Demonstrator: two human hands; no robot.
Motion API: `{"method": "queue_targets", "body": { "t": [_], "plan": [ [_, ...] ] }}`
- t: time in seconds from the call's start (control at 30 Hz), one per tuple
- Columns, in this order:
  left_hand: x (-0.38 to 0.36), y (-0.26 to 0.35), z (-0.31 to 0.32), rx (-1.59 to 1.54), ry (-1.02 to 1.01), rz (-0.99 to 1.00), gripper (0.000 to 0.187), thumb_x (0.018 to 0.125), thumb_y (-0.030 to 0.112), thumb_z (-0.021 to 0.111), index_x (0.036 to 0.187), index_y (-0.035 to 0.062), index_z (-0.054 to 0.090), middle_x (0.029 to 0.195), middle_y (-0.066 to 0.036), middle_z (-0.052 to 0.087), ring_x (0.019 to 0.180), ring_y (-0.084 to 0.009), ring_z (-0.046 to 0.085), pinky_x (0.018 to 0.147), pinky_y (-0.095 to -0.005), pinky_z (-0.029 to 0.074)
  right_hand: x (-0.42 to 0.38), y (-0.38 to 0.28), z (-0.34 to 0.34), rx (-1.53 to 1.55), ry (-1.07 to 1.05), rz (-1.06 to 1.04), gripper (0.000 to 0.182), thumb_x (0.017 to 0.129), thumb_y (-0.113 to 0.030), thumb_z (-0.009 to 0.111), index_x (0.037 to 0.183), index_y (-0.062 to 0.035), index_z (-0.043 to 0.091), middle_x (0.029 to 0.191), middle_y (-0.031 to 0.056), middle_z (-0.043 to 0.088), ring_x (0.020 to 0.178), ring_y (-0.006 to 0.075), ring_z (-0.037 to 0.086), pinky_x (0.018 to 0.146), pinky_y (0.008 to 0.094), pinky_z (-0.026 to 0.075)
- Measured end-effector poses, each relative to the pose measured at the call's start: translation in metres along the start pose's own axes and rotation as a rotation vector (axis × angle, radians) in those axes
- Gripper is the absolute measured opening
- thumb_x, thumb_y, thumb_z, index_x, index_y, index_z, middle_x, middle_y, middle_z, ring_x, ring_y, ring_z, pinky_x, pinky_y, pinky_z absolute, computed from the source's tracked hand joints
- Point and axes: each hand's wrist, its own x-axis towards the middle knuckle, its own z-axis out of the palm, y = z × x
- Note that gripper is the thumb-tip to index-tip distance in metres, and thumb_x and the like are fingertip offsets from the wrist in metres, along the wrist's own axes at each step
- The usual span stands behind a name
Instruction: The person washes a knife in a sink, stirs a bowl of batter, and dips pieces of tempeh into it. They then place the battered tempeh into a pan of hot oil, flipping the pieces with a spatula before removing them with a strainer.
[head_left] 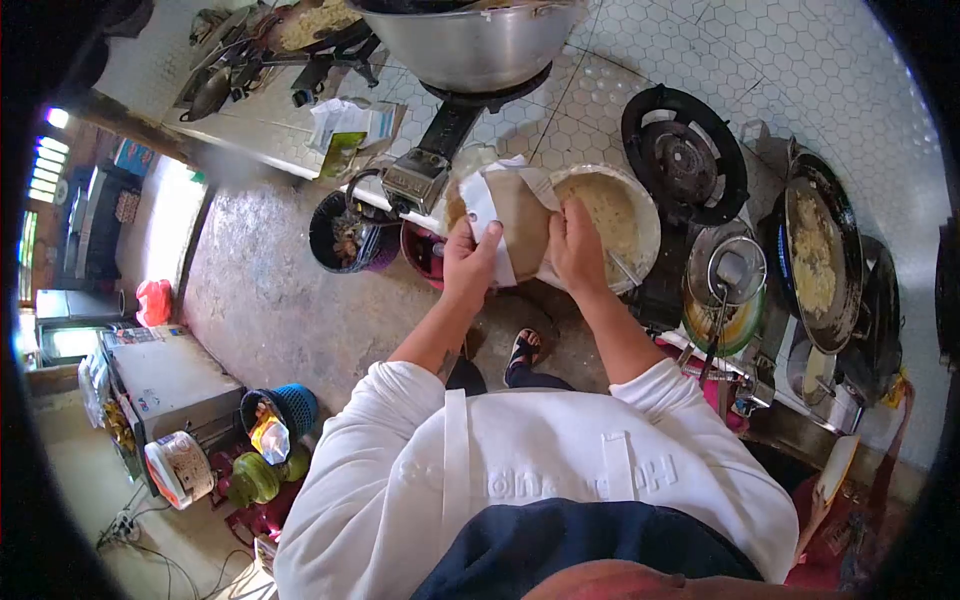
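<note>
Two hands (470, 262) (577, 245); one paper bag (515, 220)

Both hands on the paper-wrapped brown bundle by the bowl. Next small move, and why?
Probably fold the loose white paper flap over the bundle. The left hand and right hand grip it on opposite sides, held above the floor beside the bowl of pale food, and the brown surface shows bare between the paper edges, so the wrap looks unfinished.

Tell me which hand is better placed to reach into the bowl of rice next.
Probably the right hand. It grips the paper-wrapped bundle on the side next to the bowl of rice. The left hand holds the far side, toward the dark bucket.
</note>
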Motion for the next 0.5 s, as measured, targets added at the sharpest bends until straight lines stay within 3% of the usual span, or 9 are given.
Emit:
{"method": "queue_targets", "body": {
  "t": [0.07, 0.17, 0.27, 0.3, 0.37, 0.4, 0.43, 0.47, 0.5],
  "plan": [
    [0.011, 0.008, 0.001, 0.182, 0.085, 0.312, 0.017, 0.085, 0.01, 0.055, 0.101, 0.0048, 0.051, 0.089, 0.002, 0.056, 0.078, -0.0042, 0.049, 0.068, -0.0198, 0.04, 0.008, 0.012, 0.016, 0.009, 0.038, -0.096, 0.014, 0.08, -0.011, 0.047, 0.091, -0.0014, 0.046, 0.08, 0.0224, 0.051, 0.081, 0.0414, 0.05, 0.068, 0.0475, 0.039],
    [0.024, 0.005, 0.003, 0.138, 0.109, 0.322, 0.014, 0.085, 0.008, 0.055, 0.098, 0.0053, 0.05, 0.085, 0.002, 0.055, 0.076, -0.0042, 0.048, 0.067, -0.0194, 0.039, 0.017, 0.018, 0.037, -0.066, -0.107, 0.078, 0.015, 0.079, -0.01, 0.045, 0.091, -0.0019, 0.044, 0.082, 0.0224, 0.052, 0.083, 0.0428, 0.049, 0.068, 0.0484, 0.039],
    [0.034, 0.005, -0.009, 0.208, 0.059, 0.279, 0.017, 0.084, 0.008, 0.056, 0.099, 0.0058, 0.048, 0.087, 0.0, 0.053, 0.076, -0.0062, 0.047, 0.068, -0.0214, 0.04, 0.028, 0.015, 0.037, -0.26, -0.031, 0.133, 0.01, 0.078, -0.008, 0.043, 0.085, -0.0023, 0.045, 0.083, 0.0228, 0.052, 0.084, 0.0424, 0.05, 0.067, 0.0477, 0.039],
    [0.042, 0.007, -0.014, 0.297, 0.023, 0.347, 0.017, 0.085, 0.011, 0.055, 0.1, 0.0055, 0.047, 0.089, -0.001, 0.053, 0.077, -0.0073, 0.048, 0.068, -0.023, 0.04, 0.033, 0.015, 0.039, -0.264, -0.012, 0.148, 0.01, 0.078, -0.008, 0.043, 0.085, -0.0023, 0.045, 0.083, 0.0228, 0.052, 0.084, 0.0424, 0.05, 0.067, 0.0477, 0.039],
    [0.056, 0.016, -0.021, 0.381, -0.033, 0.409, 0.019, 0.086, 0.013, 0.054, 0.102, 0.0053, 0.047, 0.091, -0.002, 0.053, 0.079, -0.0085, 0.048, 0.068, -0.0246, 0.041, 0.041, 0.014, 0.043, -0.034, 0.112, 0.276, 0.008, 0.078, -0.007, 0.042, 0.083, -0.0036, 0.047, 0.081, 0.0209, 0.053, 0.081, 0.0402, 0.052, 0.065, 0.0448, 0.041],
    [0.063, 0.024, -0.023, 0.293, 0.025, 0.198, 0.021, 0.088, 0.017, 0.051, 0.104, 0.005, 0.046, 0.092, -0.003, 0.053, 0.08, -0.0101, 0.049, 0.069, -0.0261, 0.042, 0.043, 0.013, 0.045, -0.04, 0.126, 0.291, 0.008, 0.078, -0.007, 0.042, 0.083, -0.0036, 0.047, 0.081, 0.0209, 0.053, 0.081, 0.0402, 0.052, 0.065, 0.0448, 0.041],
    [0.07, 0.029, -0.025, 0.207, 0.084, -0.012, 0.023, 0.089, 0.021, 0.049, 0.106, 0.0048, 0.046, 0.094, -0.004, 0.053, 0.082, -0.0118, 0.05, 0.069, -0.0275, 0.043, 0.045, 0.01, 0.048, 0.381, 0.131, 0.468, 0.007, 0.078, -0.006, 0.042, 0.082, -0.0034, 0.047, 0.08, 0.0203, 0.053, 0.079, 0.0397, 0.052, 0.064, 0.0436, 0.041],
    [0.08, 0.027, -0.031, 0.211, 0.071, -0.024, 0.023, 0.089, 0.021, 0.049, 0.106, 0.0048, 0.046, 0.094, -0.004, 0.053, 0.082, -0.0118, 0.05, 0.069, -0.0275, 0.043, 0.046, 0.007, 0.052, 0.809, 0.134, 0.627, 0.007, 0.078, -0.005, 0.042, 0.081, -0.0032, 0.047, 0.079, 0.0198, 0.053, 0.076, 0.0393, 0.053, 0.062, 0.0423, 0.041],
    [0.091, 0.023, -0.038, 0.09, 0.064, -0.188, 0.026, 0.09, 0.024, 0.047, 0.107, 0.005, 0.046, 0.095, -0.004, 0.053, 0.083, -0.0134, 0.051, 0.069, -0.0285, 0.044, 0.046, 0.008, 0.059, 0.808, 0.148, 0.632, 0.007, 0.078, -0.005, 0.042, 0.081, -0.0032, 0.047, 0.079, 0.0198, 0.053, 0.076, 0.0393, 0.053, 0.062, 0.0423, 0.041]
  ]
}}
